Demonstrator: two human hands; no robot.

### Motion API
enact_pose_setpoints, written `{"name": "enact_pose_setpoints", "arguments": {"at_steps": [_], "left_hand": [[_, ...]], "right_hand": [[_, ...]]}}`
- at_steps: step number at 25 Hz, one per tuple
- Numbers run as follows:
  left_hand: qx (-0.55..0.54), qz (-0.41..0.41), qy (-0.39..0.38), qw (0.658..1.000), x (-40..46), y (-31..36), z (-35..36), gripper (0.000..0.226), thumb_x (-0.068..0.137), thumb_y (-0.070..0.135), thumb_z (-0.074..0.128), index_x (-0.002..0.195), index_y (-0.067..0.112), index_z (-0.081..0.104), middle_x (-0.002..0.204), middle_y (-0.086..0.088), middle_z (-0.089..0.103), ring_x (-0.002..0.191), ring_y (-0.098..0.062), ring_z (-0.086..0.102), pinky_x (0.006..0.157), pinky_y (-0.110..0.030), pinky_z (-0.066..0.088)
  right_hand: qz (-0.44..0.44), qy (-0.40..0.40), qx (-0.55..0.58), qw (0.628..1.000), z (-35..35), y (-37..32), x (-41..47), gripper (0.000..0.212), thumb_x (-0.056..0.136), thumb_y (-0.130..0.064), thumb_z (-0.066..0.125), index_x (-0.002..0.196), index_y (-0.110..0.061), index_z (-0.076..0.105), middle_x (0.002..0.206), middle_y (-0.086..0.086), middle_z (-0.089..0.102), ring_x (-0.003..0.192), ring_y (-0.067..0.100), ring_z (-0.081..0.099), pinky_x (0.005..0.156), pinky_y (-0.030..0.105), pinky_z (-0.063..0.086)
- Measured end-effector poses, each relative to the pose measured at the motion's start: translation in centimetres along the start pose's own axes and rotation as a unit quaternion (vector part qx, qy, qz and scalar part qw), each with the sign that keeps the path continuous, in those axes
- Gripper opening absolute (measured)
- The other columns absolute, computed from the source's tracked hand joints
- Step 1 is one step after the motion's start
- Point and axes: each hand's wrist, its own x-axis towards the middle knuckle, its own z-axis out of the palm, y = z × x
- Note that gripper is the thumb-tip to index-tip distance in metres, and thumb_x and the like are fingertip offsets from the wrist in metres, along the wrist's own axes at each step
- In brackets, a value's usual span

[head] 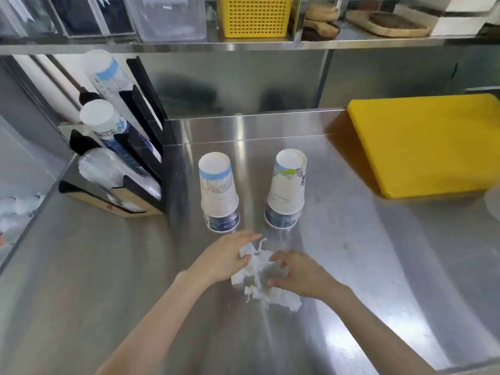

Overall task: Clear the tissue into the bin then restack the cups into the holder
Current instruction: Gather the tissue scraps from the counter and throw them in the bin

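A crumpled white tissue [259,277] lies on the steel counter [351,266] near me. My left hand [224,257] rests on its left edge with fingers spread. My right hand [297,274] is curled over its right side, fingertips touching the paper. Just beyond the tissue stand two upside-down stacks of printed paper cups, the left stack [218,190] and the right stack [287,186]. A black cup holder [140,147] at the left holds tilted rows of paper cups and clear lids.
A yellow cutting board [430,142] lies at the back right of the counter. A shelf above carries a yellow basket [254,16], clear tubs and wooden boards. The counter's left edge drops off beside the holder. No bin is in view.
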Motion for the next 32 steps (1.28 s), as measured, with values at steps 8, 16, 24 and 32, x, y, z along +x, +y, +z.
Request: {"name": "enact_pose_setpoints", "arguments": {"at_steps": [8,16,24,32], "left_hand": [[0.114,-0.037,-0.03,0.992,1.6,-1.1,3.6,0.049,0.087,0.016,0.046,0.132,0.034,0.039,0.148,0.008,0.032,0.137,-0.016,0.025,0.113,-0.034,0.016],[0.044,-0.092,-0.004,0.995,-0.5,-2.0,4.9,0.036,0.084,0.009,0.044,0.117,0.02,0.053,0.125,-0.005,0.047,0.121,-0.023,0.04,0.097,-0.03,0.035],[0.072,-0.098,0.045,0.992,-3.7,-2.2,5.0,0.054,0.083,0.021,0.051,0.133,0.031,0.035,0.135,0.001,0.036,0.124,-0.02,0.031,0.104,-0.03,0.026],[0.097,-0.082,-0.021,0.992,-3.8,-2.5,6.0,0.052,0.085,0.017,0.049,0.133,0.032,0.035,0.143,0.002,0.029,0.125,-0.023,0.029,0.105,-0.033,0.034]], "right_hand": [[0.009,-0.023,0.033,0.999,4.5,0.6,1.2,0.036,0.076,-0.033,0.06,0.111,-0.023,0.059,0.12,0.009,0.051,0.106,0.024,0.055,0.095,0.035,0.046],[-0.08,-0.021,-0.036,0.996,4.9,1.9,2.0,0.034,0.079,0.003,0.046,0.097,-0.014,0.069,0.103,0.007,0.052,0.104,0.029,0.056,0.09,0.032,0.044],[-0.027,0.112,0.018,0.993,5.1,1.8,0.3,0.041,0.08,-0.034,0.06,0.119,-0.027,0.05,0.124,0.003,0.039,0.117,0.023,0.038,0.091,0.034,0.046],[-0.009,0.067,-0.031,0.997,7.5,2.0,0.7,0.039,0.082,-0.02,0.054,0.12,-0.02,0.049,0.128,0.006,0.038,0.116,0.028,0.039,0.092,0.039,0.047]]}}
